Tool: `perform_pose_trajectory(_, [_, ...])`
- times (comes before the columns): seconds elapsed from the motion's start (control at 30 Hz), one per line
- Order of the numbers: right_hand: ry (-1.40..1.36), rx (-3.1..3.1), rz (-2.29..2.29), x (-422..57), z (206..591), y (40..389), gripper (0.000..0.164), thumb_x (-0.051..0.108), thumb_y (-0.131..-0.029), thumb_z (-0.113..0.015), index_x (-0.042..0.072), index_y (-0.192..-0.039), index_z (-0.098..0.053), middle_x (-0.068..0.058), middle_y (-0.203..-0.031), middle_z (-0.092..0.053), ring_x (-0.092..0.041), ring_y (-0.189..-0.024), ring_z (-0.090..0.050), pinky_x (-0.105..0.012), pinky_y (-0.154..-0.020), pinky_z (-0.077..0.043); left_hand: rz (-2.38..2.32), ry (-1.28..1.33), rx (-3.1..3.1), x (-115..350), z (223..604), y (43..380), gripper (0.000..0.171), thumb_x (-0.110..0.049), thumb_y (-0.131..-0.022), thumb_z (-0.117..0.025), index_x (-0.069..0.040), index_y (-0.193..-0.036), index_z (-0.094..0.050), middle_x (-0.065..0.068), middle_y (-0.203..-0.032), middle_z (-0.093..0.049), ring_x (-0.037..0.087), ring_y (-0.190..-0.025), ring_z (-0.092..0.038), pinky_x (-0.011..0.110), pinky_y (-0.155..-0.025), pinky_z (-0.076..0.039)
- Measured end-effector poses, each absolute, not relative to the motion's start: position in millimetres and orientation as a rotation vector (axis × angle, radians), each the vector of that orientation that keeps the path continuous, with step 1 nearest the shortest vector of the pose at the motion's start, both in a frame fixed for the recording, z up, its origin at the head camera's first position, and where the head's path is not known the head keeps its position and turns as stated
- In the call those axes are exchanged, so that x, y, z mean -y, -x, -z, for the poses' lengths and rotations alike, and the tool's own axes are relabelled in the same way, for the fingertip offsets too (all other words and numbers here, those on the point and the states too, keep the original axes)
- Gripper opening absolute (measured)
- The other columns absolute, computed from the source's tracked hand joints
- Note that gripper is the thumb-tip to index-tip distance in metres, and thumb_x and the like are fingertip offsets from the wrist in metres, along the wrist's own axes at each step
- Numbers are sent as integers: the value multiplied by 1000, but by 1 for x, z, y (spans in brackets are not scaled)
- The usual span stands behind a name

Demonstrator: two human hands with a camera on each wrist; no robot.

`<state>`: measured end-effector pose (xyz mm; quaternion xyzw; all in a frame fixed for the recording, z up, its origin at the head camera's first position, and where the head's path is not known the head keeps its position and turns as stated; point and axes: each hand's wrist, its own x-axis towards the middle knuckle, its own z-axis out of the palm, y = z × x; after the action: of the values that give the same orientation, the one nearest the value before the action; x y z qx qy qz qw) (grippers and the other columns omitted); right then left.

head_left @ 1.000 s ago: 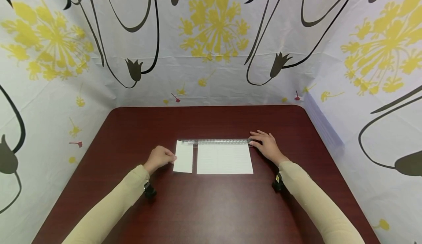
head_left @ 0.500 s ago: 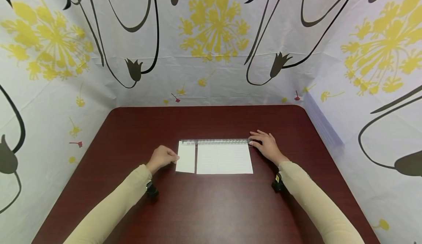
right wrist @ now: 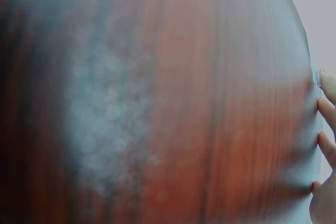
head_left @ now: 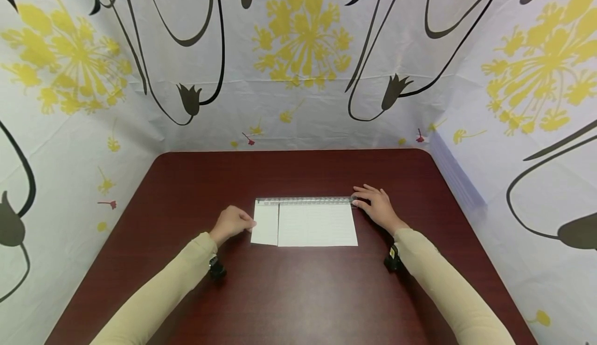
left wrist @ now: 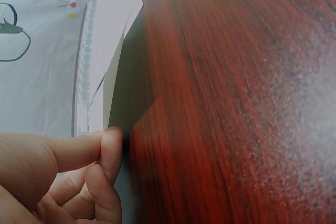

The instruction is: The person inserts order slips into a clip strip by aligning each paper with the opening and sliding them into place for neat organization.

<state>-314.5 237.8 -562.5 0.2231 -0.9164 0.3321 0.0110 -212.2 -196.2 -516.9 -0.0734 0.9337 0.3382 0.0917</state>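
My left hand (head_left: 233, 223) pinches the left edge of a narrow white paper piece (head_left: 265, 223) between thumb and finger. In the left wrist view that paper piece (left wrist: 109, 95) stands slightly raised off the table, with shadow under it. To its right lies a wider white sheet (head_left: 318, 226) with faint lines; only a thin dark line shows between the two. A clear ruler-like strip (head_left: 305, 200) runs along their far edges. My right hand (head_left: 379, 207) rests at its right end, fingers spread, the thumb touching the strip. In the right wrist view the fingertips (right wrist: 321, 137) touch the table.
The dark red wooden table (head_left: 303, 293) has rounded far corners. Behind and beside it hangs a white cloth (head_left: 303, 112) with yellow and dark flower prints. A translucent purplish panel (head_left: 457, 174) stands along the right edge.
My left hand has slid the narrow paper piece to the right, and the gap to the wider sheet has narrowed to a thin line. The right hand and the strip have stayed put.
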Motion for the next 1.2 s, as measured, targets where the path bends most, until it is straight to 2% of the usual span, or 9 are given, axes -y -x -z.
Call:
perform_pose_trajectory(0.37, [-711, 2850, -1045, -237, 562, 311, 34, 25, -97, -64, 9, -127, -67, -15, -149, -51, -39, -147, -33, -73, -116, -7, -1002, 226, -2773, 194, 517, 212, 16, -25, -83, -78, -11, -78, -80, -1, -70, -75, 13, -71, -58, 24, -62, -41])
perform_pose_trajectory(1.2, [-707, 2862, -1028, -237, 560, 312, 35, 26, -97, -64, 10, -127, -67, -14, -150, -51, -37, -148, -33, -72, -116, -7, -1016, 211, -2788, 194, 515, 211, 19, -27, -82, -78, -11, -72, -78, -1, -71, -74, 13, -68, -56, 24, -60, -41])
